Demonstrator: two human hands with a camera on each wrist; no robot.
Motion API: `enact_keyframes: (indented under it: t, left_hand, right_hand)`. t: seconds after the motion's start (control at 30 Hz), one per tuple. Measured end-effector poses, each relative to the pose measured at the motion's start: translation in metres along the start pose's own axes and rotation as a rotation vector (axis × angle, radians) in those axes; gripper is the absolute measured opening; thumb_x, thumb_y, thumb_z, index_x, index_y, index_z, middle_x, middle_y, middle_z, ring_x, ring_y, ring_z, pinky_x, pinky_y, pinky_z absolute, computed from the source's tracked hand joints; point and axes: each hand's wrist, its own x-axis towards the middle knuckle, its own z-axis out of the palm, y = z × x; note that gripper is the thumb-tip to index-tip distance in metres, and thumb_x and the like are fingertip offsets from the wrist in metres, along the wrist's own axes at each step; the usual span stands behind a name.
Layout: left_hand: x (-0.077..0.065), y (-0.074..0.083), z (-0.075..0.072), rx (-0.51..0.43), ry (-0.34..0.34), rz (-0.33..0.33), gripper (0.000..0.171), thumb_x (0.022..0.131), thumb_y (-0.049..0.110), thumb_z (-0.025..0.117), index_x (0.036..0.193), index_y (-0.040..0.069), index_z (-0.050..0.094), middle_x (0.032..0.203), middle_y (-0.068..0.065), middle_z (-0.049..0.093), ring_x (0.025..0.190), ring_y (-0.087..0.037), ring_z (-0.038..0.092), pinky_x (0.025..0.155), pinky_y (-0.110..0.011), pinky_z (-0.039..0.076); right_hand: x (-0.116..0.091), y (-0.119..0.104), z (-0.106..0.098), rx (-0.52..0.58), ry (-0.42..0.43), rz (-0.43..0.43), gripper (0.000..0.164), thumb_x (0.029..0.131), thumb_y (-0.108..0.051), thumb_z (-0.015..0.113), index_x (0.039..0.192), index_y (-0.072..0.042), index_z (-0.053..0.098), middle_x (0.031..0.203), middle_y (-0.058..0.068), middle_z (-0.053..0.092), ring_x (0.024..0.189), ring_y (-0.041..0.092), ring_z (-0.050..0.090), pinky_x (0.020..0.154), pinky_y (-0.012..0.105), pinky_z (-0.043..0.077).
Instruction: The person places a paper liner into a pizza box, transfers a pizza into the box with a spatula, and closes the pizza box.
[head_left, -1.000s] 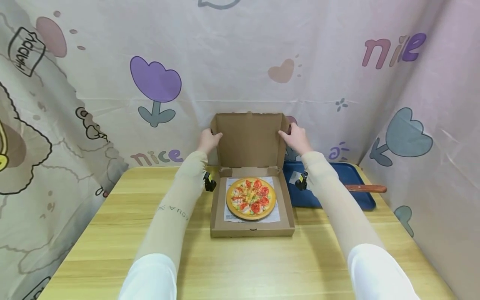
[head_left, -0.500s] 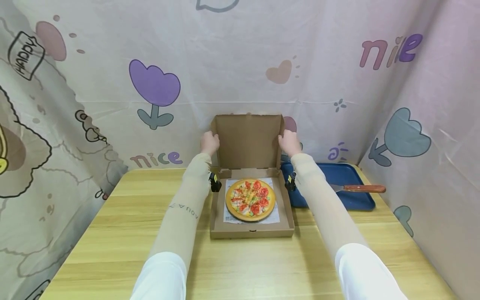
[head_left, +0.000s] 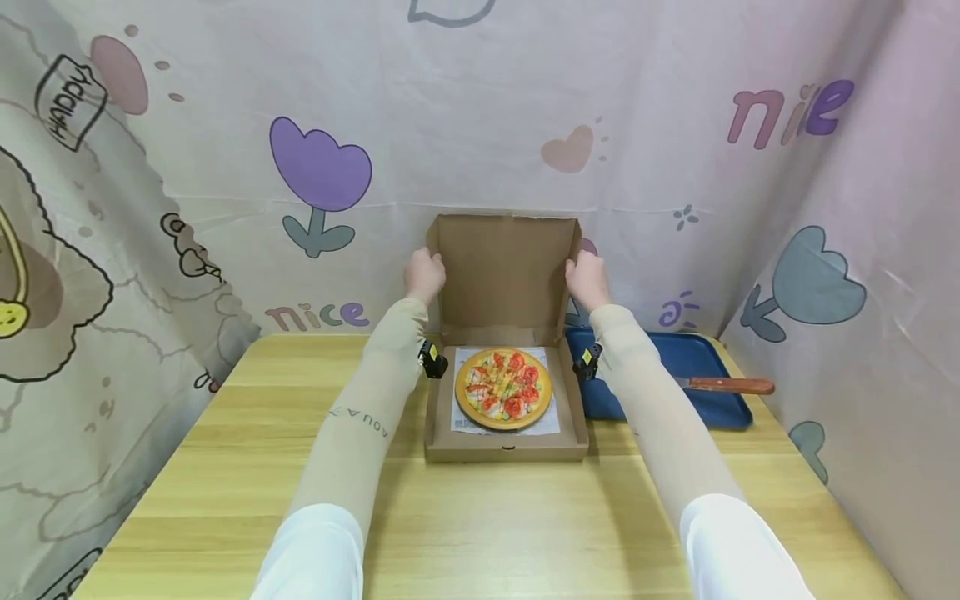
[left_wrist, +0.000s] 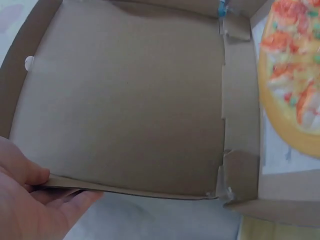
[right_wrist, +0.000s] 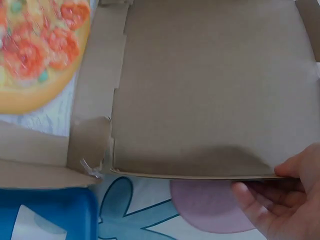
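Note:
A brown cardboard pizza box stands on the wooden table with its lid raised upright at the back. Inside lies a round pizza with red and white topping, on a printed paper sheet. My left hand pinches the lid's left side edge; in the left wrist view, the thumb lies on the inner face and fingers are behind. On the opposite side edge, my right hand pinches likewise, its thumb inside the lid and a finger beneath the edge.
To the right of the box is a blue tray, partly covered by my right forearm. A server with a wooden handle lies across it, beside a white piece. A patterned curtain hangs behind the table.
Both hands have closed on the lid's side edges, where the thumbs stuck out a second ago. The box has shifted slightly away from me, and its lid reaches a little higher in the head view.

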Motion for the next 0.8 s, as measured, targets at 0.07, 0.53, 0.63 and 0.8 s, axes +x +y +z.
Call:
enact_keyframes:
  t: [0.07,0.53,0.63,0.8]
  left_hand:
    - [-0.002,0.004,-0.001,-0.023,0.021,-0.002,0.034,0.104,0.018,0.04,0.109,-0.009,0.06,0.114,-0.026,0.064,0.11,-0.042,0.06,0.094,-0.049,0.047]
    - [-0.022,-0.006,-0.003,-0.182,0.161,0.08,0.033,0.102,0.02,0.046,0.075,0.0,0.048,0.078,-0.019,0.054,0.077,-0.036,0.054,0.074,-0.047,0.045]
    - [-0.025,-0.009,-0.004,-0.213,0.175,0.1,0.035,0.103,0.021,0.046,0.072,0.004,0.045,0.072,-0.013,0.048,0.071,-0.032,0.05,0.068,-0.042,0.042]
    - [-0.028,-0.014,-0.005,-0.228,0.171,0.127,0.034,0.103,0.02,0.047,0.073,0.004,0.047,0.068,-0.009,0.045,0.065,-0.027,0.047,0.062,-0.035,0.039]
  right_hand:
    - [-0.002,-0.002,-0.003,0.014,0.011,0.014,0.033,0.102,-0.02,0.042,0.104,0.007,0.061,0.106,0.029,0.065,0.101,0.043,0.064,0.084,0.051,0.052]
    - [-0.028,-0.011,-0.013,0.146,0.139,-0.051,0.023,0.1,-0.017,0.048,0.106,0.002,0.06,0.104,0.027,0.068,0.1,0.045,0.064,0.084,0.053,0.051]
    - [-0.03,-0.011,-0.013,0.155,0.149,-0.054,0.023,0.1,-0.018,0.049,0.108,0.001,0.058,0.102,0.027,0.068,0.097,0.044,0.065,0.082,0.052,0.051]
    - [-0.034,-0.01,-0.011,0.169,0.123,-0.06,0.023,0.1,-0.019,0.05,0.107,0.001,0.059,0.1,0.026,0.068,0.092,0.042,0.066,0.079,0.05,0.052]
